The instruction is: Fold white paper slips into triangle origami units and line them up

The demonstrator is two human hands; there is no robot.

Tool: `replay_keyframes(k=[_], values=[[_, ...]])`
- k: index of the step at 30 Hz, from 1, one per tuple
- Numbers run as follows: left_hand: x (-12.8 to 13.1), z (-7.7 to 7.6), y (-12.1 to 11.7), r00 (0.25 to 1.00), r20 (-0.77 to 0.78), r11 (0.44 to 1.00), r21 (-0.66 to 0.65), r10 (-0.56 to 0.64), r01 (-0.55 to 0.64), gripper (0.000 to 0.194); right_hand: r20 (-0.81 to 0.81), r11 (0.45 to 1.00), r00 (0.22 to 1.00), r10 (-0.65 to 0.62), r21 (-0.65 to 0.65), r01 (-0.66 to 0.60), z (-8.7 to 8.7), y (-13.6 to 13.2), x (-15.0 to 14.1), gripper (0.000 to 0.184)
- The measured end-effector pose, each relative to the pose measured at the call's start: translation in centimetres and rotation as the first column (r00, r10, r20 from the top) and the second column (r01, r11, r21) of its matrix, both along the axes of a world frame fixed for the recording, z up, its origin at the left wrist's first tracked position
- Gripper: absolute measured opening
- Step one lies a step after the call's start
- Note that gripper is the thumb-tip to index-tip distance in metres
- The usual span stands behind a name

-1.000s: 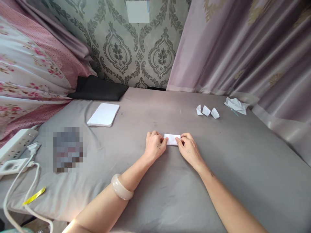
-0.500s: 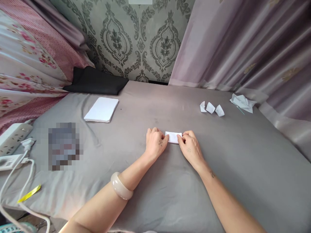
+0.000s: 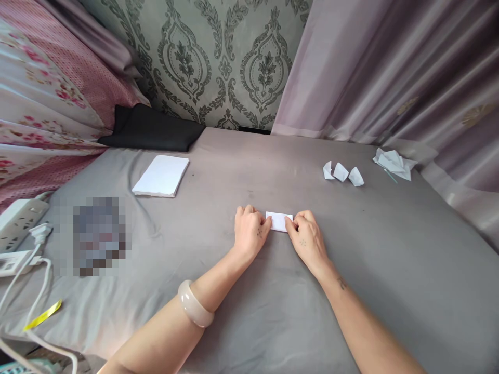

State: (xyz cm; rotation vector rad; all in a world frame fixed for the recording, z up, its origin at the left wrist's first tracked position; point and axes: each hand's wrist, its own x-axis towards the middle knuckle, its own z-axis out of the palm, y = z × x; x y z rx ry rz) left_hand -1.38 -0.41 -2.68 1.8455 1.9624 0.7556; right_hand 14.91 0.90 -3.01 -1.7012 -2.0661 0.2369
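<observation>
A small folded piece of white paper (image 3: 279, 222) lies flat on the grey sheet (image 3: 249, 182), between my two hands. My left hand (image 3: 251, 228) pinches its left end, thumb on top and the other fingers curled. At the right end, my right hand (image 3: 307, 234) grips the paper the same way. The undersides of the fingers are hidden. Beyond my right hand stand three small folded white paper shapes (image 3: 340, 172) in a row. A stack of white paper (image 3: 161, 175) rests at the back left.
Crumpled white paper (image 3: 395, 163) with a thin greenish stick (image 3: 391, 176) lies at the far right. A black cloth (image 3: 156, 127) is at the back left. Along the left edge are a power strip (image 3: 23, 221), white cables, a yellow strip (image 3: 43, 315) and a blurred-out object (image 3: 99, 236).
The view has shifted slightly. Both hands keep their pinch on the folded paper, with hardly any visible movement.
</observation>
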Motion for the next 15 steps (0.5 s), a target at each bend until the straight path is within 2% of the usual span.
replay_keyframes(k=[5,15], values=[[-0.05,-0.24,-0.08,0.998,-0.054,0.999,0.024,-0.032,0.033,0.037,0.009,1.000,1.000,-0.008,-0.017,0.008,0.10,0.01,-0.06,0.034],[0.03,-0.43,0.10,0.998,-0.067,1.000,0.017,-0.015,0.016,0.034,-0.007,1.000,1.000,-0.002,-0.004,0.002,0.06,0.08,0.00,0.036]])
